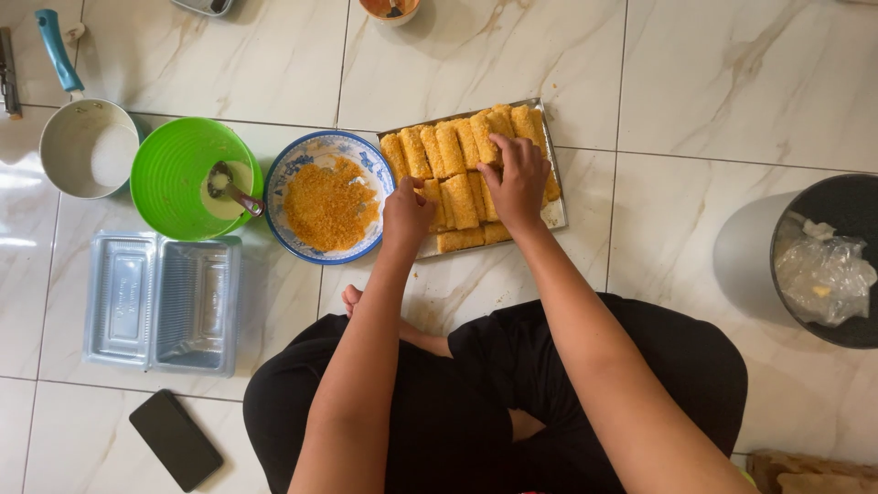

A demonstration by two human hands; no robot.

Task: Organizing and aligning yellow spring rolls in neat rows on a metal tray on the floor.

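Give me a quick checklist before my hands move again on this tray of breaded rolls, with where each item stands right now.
1. Left hand on a roll at the tray's near left: ok, fingers rest on it; whether it grips, cannot tell.
2. Right hand on the breaded rolls: ok, fingers spread over the back row.
3. Room on the tray: not ok, rolls fill nearly all of it; only a bare strip shows at the right edge.
4. Crumbs in the blue patterned bowl: ok, an orange heap remains.
5. Batter in the green bowl: ok, pale batter with a spoon in it.
6. Clear plastic container lies open: ok.
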